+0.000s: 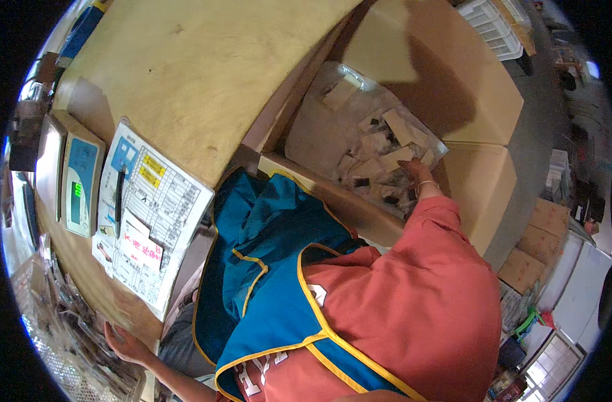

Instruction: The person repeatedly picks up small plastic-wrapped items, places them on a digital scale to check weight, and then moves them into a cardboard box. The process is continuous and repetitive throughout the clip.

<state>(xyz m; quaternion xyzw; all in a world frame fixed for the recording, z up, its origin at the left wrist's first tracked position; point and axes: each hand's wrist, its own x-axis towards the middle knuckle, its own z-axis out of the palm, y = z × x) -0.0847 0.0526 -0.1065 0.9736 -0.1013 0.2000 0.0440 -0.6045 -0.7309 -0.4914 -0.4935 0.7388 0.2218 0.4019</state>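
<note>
My right hand (pixel 417 172) reaches down into a large open cardboard box (pixel 487 186). Its fingers rest at a brown packet (pixel 397 159) among several loose brown and clear packets. These lie on a clear plastic bag or liner (pixel 311 118) in the box; whether the fingers grip one is unclear. At the lower left, my left hand (pixel 127 346) has its fingers apart and nothing in them. It is beside a perforated basket (pixel 59 369) heaped with clear plastic-wrapped items (pixel 80 321), near the table's corner.
On the wooden table (pixel 185 65) are a digital scale (pixel 82 176) with a lit display, printed sheets (pixel 170 206) bearing writing, and a black pen (pixel 119 201). White crates (pixel 492 30) stand beyond the box, and cardboard cartons (pixel 532 246) sit at the right.
</note>
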